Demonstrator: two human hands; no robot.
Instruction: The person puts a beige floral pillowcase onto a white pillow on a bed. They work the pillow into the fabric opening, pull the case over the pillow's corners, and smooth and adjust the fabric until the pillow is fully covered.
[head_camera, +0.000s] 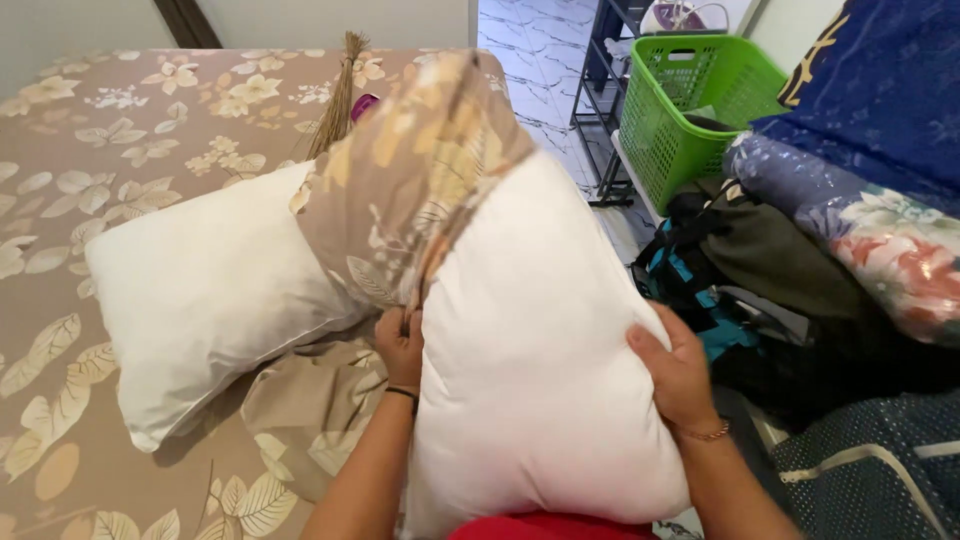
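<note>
**Floral pillowcase only half on**

Beige floral pillowcase caps the top of the upright white pillow. Left hand pinches the case's edge; right hand clasps the pillow's side. Bunched fabric could jam, or the pinch may slip.

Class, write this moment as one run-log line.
left hand: grips pillowcase | right hand: holds white pillow | case partly on | second pillow on bed
</note>
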